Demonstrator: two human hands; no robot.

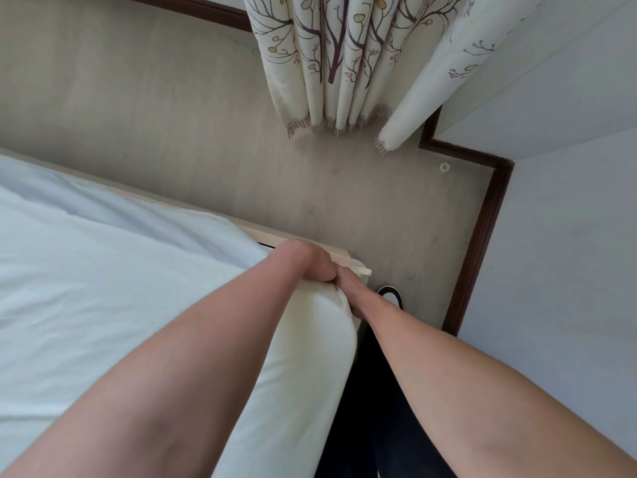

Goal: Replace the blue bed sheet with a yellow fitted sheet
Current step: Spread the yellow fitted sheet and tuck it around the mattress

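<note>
Below, the pale wood-grain floor point(193, 108) is lying between the bed point(303, 241) and the white wall point(568, 253) with its dark skirting; a curtain point(331, 63) printed with branches is hanging in folds. The left hand point(303, 260) and right hand point(351, 288) are both closing their grip on the smooth, pale yellow fitted sheet point(303, 357) at the mattress corner.

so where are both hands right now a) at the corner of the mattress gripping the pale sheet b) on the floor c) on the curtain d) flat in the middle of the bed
a: the left hand and right hand meet at the mattress corner, fingers curled into the pale sheet, well below the curtain.
</note>
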